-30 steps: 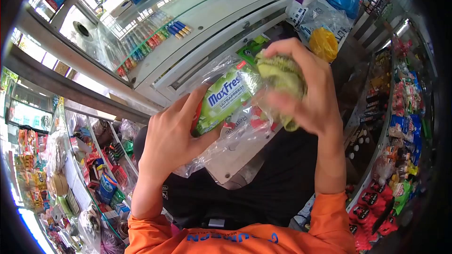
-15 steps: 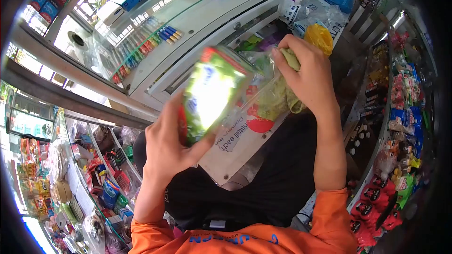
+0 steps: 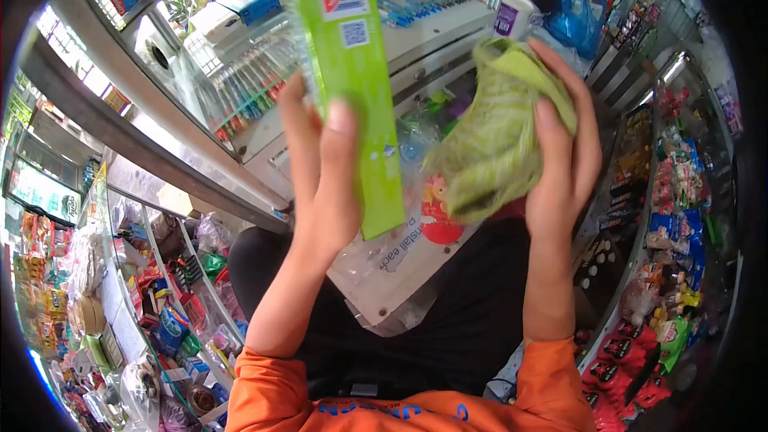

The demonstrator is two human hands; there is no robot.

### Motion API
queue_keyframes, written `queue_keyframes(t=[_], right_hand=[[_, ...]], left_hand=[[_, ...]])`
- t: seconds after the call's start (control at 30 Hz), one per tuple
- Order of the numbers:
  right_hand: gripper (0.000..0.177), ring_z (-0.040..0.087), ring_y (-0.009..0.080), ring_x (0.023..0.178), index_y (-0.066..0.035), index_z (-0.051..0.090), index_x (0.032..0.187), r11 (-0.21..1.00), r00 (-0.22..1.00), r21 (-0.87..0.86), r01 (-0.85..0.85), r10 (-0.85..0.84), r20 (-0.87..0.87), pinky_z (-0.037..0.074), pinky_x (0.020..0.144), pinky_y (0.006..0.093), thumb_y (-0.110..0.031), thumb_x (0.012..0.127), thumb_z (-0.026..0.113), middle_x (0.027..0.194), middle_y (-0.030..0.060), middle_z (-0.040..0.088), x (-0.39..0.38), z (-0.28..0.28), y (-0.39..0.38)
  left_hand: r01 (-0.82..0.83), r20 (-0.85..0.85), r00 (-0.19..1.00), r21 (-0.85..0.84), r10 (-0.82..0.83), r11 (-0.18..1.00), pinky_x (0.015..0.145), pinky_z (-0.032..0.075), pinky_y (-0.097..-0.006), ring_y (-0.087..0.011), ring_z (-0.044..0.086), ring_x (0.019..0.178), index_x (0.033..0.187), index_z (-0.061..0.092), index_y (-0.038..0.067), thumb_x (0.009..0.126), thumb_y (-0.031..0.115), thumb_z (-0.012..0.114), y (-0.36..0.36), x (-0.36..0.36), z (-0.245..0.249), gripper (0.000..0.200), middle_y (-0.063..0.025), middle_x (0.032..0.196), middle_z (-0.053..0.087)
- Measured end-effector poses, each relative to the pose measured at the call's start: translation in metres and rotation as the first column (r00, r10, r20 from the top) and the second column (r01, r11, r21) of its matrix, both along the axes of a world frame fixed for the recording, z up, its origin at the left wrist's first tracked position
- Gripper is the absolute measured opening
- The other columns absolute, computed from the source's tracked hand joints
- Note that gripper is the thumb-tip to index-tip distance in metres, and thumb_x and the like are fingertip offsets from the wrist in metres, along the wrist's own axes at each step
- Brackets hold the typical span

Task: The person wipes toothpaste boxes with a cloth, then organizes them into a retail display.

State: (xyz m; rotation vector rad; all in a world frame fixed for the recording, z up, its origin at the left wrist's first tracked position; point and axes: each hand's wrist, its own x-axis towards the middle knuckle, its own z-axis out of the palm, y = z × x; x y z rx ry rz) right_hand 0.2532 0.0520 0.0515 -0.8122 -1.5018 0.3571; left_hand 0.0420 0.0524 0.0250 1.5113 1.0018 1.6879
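My left hand (image 3: 324,184) is closed around a bright green carton (image 3: 370,112), raised on edge with a barcode and a QR code on its narrow side. The thumb presses on that side, and the other fingers are partly hidden behind. A crumpled yellow-green cloth (image 3: 500,128), somewhat blurred, hangs from my right hand (image 3: 564,160), gripped between thumb and fingers. Carton and cloth are apart. Below them, a pale panel (image 3: 400,272) with printed words and a red cartoon picture stands between my knees.
Ahead is a glass display counter (image 3: 264,124) with rows of pens. A blue plastic bag (image 3: 578,22) lies beyond the cloth. Packed shelves curve along both sides, with red packets (image 3: 620,360) low on the right. A metal rail (image 3: 152,144) crosses on the left.
The carton has risen and turned from its broad face to its narrow side. The cloth has come up off the panel and spread open in my right hand.
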Motion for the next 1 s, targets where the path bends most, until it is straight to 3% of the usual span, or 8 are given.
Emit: queue_keyframes(t=[0.07,0.17,0.3,0.37,0.5,0.73,0.87,1.0], right_hand=[[0.045,0.061,0.0384,0.124,-0.006,0.061,0.142,0.980,0.989,0.159,-0.121,0.106,0.103,0.040,0.113,0.0495,-0.011,0.097,0.057,0.135,0.0192,0.064,-0.019,-0.003,-0.016],[0.052,0.040,0.0461,0.145,0.008,0.050,0.148,0.950,0.746,0.184,-0.251,0.069,0.662,0.027,0.123,0.0512,-0.017,0.102,0.054,0.159,0.0272,0.041,-0.056,-0.026,-0.036],[0.061,0.022,0.0479,0.153,0.004,0.034,0.159,0.987,0.793,0.150,-0.050,-0.052,0.607,0.017,0.125,0.0537,-0.019,0.106,0.051,0.165,0.0256,0.030,-0.077,-0.016,-0.008],[0.057,0.023,0.0395,0.153,0.003,0.033,0.160,0.954,0.874,0.290,0.072,-0.201,0.442,0.018,0.125,0.0457,-0.022,0.110,0.044,0.165,0.0211,0.032,-0.083,0.010,0.028],[0.056,0.030,0.0371,0.152,0.002,0.034,0.160,0.970,0.923,0.235,-0.067,-0.030,0.383,0.020,0.125,0.0430,-0.021,0.110,0.045,0.166,0.0209,0.032,-0.102,0.021,0.044],[0.078,0.005,0.0505,0.157,0.010,0.005,0.163,0.983,0.834,-0.051,-0.176,0.177,0.523,0.013,0.126,0.0539,-0.018,0.107,0.051,0.167,0.0367,0.003,-0.114,-0.075,-0.043],[0.076,0.004,0.0464,0.159,0.010,0.004,0.163,0.977,0.939,-0.068,-0.202,0.213,0.271,0.012,0.126,0.0526,-0.017,0.107,0.049,0.169,0.0338,0.003,-0.111,-0.045,-0.016],[0.062,0.033,0.0323,0.140,0.006,0.032,0.157,0.996,0.975,-0.060,0.072,-0.058,0.213,0.026,0.117,0.0430,-0.024,0.106,0.054,0.151,0.0241,0.033,-0.112,-0.006,0.017]], left_hand=[[0.103,0.307,0.950,-0.144,-0.055,0.984,0.090,0.052,-0.0360,-0.0207,0.062,0.105,0.147,0.039,0.003,0.112,0.044,0.042,0.023,0.002,-0.014,0.055,-0.0139,0.122,0.056],[0.014,0.152,0.988,0.044,-0.021,0.999,0.099,0.049,-0.0355,-0.0193,0.058,0.113,0.146,0.042,0.003,0.114,0.044,0.035,0.025,0.012,-0.007,0.053,-0.0112,0.123,0.056],[0.267,0.232,0.937,0.005,-0.261,0.964,0.108,0.041,-0.0352,-0.0229,0.051,0.128,0.156,0.032,0.003,0.115,0.038,0.037,0.017,0.007,-0.030,0.054,-0.0191,0.141,0.051],[0.185,-0.020,0.983,0.094,-0.184,0.978,0.110,0.040,-0.0359,-0.0233,0.050,0.132,0.157,0.031,0.003,0.115,0.029,0.037,-0.001,0.006,-0.024,0.050,-0.0214,0.145,0.050],[0.235,0.181,0.956,0.005,-0.232,0.972,0.109,0.040,-0.0352,-0.0240,0.051,0.131,0.158,0.025,0.002,0.114,0.028,0.039,-0.003,0.000,-0.027,0.053,-0.0201,0.142,0.050],[0.168,0.385,0.914,-0.084,-0.123,0.982,0.111,0.037,-0.0344,-0.0216,0.047,0.130,0.151,0.027,0.000,0.114,0.039,0.037,0.011,-0.035,-0.006,0.054,-0.0181,0.138,0.049],[0.223,0.309,0.929,-0.038,-0.201,0.974,0.108,0.040,-0.0360,-0.0212,0.050,0.126,0.144,0.030,-0.004,0.110,0.041,0.051,0.002,-0.025,-0.006,0.060,-0.0215,0.135,0.051],[0.367,0.372,0.874,-0.082,-0.313,0.926,0.100,0.046,-0.0350,-0.0191,0.055,0.115,0.138,0.037,-0.004,0.107,0.039,0.058,-0.004,-0.019,-0.007,0.057,-0.0184,0.123,0.058]])
